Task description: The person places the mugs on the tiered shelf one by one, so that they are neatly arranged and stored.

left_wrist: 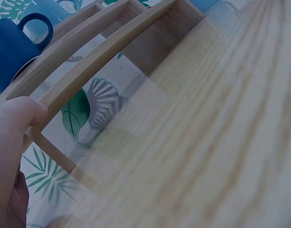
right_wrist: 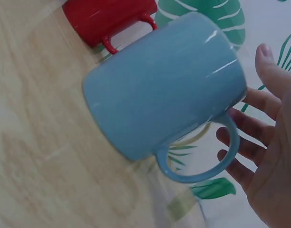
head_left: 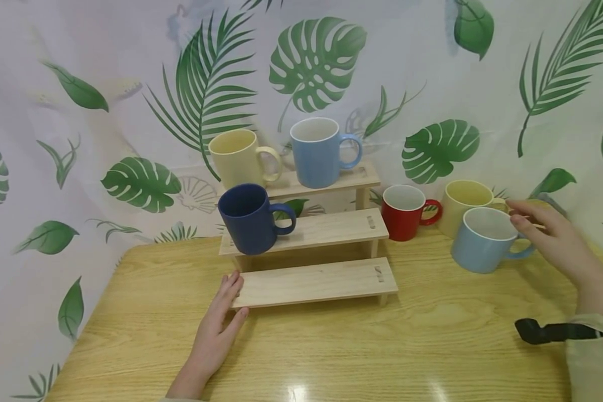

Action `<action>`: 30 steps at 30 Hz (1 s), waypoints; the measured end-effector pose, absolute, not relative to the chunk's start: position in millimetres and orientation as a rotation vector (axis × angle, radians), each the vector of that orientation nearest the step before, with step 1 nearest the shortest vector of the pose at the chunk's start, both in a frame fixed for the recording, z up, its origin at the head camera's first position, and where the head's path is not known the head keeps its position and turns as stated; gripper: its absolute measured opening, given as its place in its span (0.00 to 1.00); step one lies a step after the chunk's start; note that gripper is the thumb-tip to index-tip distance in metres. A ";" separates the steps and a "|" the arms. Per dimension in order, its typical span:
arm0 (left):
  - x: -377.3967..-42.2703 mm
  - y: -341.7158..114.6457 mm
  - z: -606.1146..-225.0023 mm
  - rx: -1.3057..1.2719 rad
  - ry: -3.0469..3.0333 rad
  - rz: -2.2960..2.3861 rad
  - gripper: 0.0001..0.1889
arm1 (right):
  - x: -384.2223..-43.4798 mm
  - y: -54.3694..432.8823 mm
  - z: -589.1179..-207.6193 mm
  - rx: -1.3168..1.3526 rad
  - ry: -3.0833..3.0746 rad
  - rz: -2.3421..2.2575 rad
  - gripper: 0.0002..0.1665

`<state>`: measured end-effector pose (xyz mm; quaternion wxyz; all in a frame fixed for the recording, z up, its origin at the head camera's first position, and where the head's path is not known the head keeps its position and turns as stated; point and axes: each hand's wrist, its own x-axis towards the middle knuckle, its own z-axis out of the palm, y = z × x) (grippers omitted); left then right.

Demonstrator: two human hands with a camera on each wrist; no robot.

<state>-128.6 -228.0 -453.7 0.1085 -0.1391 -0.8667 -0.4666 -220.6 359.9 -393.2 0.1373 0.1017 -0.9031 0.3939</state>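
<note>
My left hand [head_left: 216,326] rests against the left end of the lowest step of a three-tier wooden riser [head_left: 314,283], its fingers at the end and its thumb at the front corner. In the left wrist view a fingertip touches the step's edge. My right hand [head_left: 553,234] is by the handle of a light blue mug [head_left: 482,245] standing upright on the table. Its fingers are spread and loosely bent near the handle and rim, holding nothing. In the right wrist view the mug [right_wrist: 164,85] fills the middle, with the fingers beyond its handle.
A dark blue mug [head_left: 248,220] stands on the middle step. Yellow [head_left: 236,162] and light blue [head_left: 315,156] mugs stand on the top step. Right of the riser, a red mug [head_left: 403,215] and another yellow mug [head_left: 449,209] stand on the wooden table [head_left: 432,346], before a leaf-patterned cloth [head_left: 130,128].
</note>
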 end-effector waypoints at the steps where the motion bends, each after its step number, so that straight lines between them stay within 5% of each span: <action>1: -128.9 -228.4 -454.3 -0.409 -2.549 -1.374 0.30 | -220.8 361.2 -395.5 0.281 -2.627 1.152 0.28; 15: -119.6 -218.0 -432.8 -0.414 -2.539 -1.375 0.28 | -213.2 373.2 -410.2 0.216 -2.656 1.307 0.38; 30: -112.4 -212.1 -415.8 -0.403 -2.561 -1.388 0.27 | -214.1 367.8 -420.5 0.247 -2.591 1.496 0.38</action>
